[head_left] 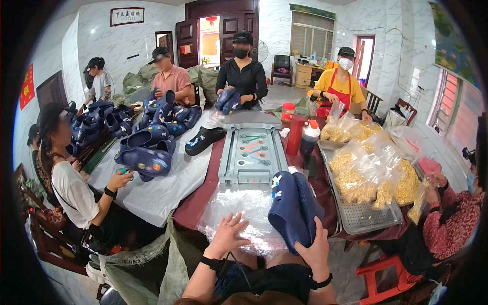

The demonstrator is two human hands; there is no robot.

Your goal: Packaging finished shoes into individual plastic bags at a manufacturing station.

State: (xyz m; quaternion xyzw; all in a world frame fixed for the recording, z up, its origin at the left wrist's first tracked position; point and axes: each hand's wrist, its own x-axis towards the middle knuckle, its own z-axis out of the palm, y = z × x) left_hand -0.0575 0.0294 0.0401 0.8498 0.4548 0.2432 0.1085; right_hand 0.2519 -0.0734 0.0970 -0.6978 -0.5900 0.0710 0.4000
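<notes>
Long table w/ dark red cloth, white sheet over its left half. Room: marble-look walls, dark wood door far centre, windows on the right. Several people sit round the table; the far ones handle navy clogs. Clog pile lies far left, a lone black clog near centre. Grey tray sits mid-table, two red bottles just right of it. Metal tray on the right holds bags of yellow bits.

Left hand near centre, fingers spread flat on a stack of clear bags, gripping nothing. Right hand near right, fingers curled round the heel end of a navy clog pair, held upright just right of the bags, at the table's near edge. Black bands on both wrists.
</notes>
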